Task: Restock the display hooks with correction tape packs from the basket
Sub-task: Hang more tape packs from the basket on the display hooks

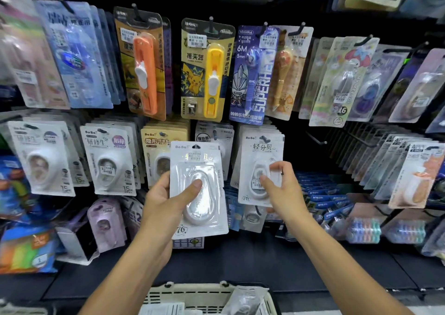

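Sitting nearest, at the bottom edge of the view, is a cream plastic basket (192, 295) with slotted walls, and inside it lie more correction tape packs (243, 300), white cards under clear plastic. Above the basket both bare forearms reach up toward the display. The left hand (166, 199) grips a white correction tape pack (198, 189) from its left side, the thumb pressed across the clear bubble on the front and the fingers hidden behind the card; the pack is held upright in front of the lower row, free of any hook. The right hand (281, 189) pinches the front pack of a hanging stack (261, 160), thumb and fingers curled round the clear bubble low on its white card; that stack hangs just to the right of the held pack. Left of the held pack hang further stacks of white packs (108, 160) and one stack with a tan card (163, 141). To the right, a bare hook (316, 139) juts out from the dark back panel. On the upper row hang a yellow clip pusher pack (207, 71), an orange one (144, 66) beside it on the left, and a blue-purple pen-shaped tape pack (252, 73) on the right.
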A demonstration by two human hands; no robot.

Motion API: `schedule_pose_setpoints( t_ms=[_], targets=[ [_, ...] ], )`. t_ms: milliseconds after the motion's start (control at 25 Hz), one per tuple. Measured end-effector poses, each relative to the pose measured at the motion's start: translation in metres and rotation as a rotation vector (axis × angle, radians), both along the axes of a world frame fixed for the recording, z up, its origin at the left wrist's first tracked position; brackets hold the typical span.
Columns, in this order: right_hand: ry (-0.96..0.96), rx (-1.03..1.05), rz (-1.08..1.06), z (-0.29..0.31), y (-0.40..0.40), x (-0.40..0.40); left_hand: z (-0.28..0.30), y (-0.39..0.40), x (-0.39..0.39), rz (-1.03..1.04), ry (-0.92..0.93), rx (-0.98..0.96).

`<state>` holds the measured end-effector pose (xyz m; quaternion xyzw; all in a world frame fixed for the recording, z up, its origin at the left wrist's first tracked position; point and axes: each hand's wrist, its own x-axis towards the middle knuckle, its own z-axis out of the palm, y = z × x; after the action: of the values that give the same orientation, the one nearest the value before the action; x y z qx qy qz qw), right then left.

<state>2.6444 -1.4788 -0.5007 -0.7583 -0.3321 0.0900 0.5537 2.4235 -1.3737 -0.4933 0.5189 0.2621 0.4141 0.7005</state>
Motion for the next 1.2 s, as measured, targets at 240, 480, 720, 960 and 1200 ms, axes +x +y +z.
schedule_pose_setpoints(
  t_ms=[240,480,720,960,1200],
  targets=[
    [-0.066,-0.087,-0.029,-0.003,0.028,0.030,-0.004,0.001,-0.002,0.006,0.033,0.013],
    [-0.249,-0.178,-0.091,0.018,0.021,-0.003,0.000,0.006,0.005,0.030,0.027,0.048],
    [0.443,0.259,0.488,0.037,-0.006,-0.050,0.007,-0.013,0.025,-0.181,0.026,0.144],
    [0.150,0.288,-0.090,0.038,-0.032,-0.011,0.013,0.015,0.000,0.188,0.860,0.982],
    [-0.108,0.189,-0.044,0.026,-0.043,-0.003,0.003,0.025,-0.009,0.133,0.972,0.906]
  ],
)
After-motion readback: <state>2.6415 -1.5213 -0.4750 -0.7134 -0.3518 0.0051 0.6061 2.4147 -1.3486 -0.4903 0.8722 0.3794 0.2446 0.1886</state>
